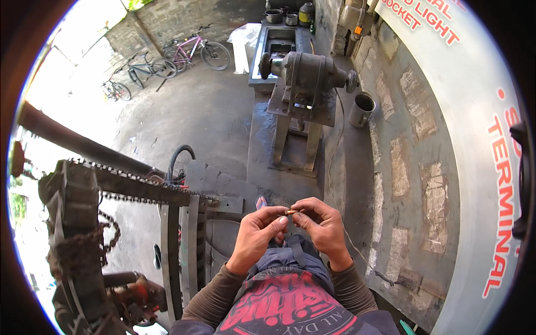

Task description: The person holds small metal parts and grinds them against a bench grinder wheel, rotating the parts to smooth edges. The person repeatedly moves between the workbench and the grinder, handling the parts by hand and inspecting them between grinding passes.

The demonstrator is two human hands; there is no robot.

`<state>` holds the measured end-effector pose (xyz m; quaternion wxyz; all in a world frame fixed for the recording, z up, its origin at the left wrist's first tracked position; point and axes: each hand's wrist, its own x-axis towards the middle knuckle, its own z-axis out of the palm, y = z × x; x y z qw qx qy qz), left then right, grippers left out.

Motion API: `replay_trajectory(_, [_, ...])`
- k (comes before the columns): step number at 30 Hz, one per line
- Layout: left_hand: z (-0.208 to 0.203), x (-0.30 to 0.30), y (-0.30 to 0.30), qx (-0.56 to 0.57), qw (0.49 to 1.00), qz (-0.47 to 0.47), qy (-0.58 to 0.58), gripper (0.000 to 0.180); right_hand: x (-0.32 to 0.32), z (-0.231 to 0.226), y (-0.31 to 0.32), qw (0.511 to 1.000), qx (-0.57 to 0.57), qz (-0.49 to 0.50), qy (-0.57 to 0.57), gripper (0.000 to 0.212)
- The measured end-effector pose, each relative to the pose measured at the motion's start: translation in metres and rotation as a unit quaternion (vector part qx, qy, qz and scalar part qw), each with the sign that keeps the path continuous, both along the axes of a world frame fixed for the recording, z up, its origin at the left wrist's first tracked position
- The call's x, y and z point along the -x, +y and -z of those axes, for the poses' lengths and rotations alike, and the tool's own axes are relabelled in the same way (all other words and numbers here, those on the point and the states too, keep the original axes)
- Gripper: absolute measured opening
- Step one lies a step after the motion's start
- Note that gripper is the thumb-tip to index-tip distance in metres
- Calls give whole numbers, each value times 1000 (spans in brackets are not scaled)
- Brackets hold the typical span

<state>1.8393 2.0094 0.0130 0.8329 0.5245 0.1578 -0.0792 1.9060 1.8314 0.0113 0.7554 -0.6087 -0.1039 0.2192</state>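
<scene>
A small copper-coloured piece, too small to name more exactly, is held up in front of my waist. My left hand pinches its left end between thumb and forefinger. From the other side, my right hand grips the piece in the same way, so the fingertips of both hands almost meet around it. Most of the piece is hidden by the fingers.
Ahead, a bench grinder stands on a metal stand, with a metal mug to its right. A chain-hung steel frame rises at my left. A patched wall runs along the right. Bicycles lean at the far left.
</scene>
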Motion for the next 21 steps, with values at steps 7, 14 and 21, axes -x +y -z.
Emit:
replay_trajectory(7, [10,-113,57,-52,997,37,-37,26,-97,2,50,999,36,27,19,17])
replay_trajectory(14, [9,-221,103,-85,990,99,-51,24,-181,-10,90,988,123,80,-56,16])
replay_trajectory(21, [44,-287,115,-41,996,79,24,24,-261,16,95,992,112,47,22,19])
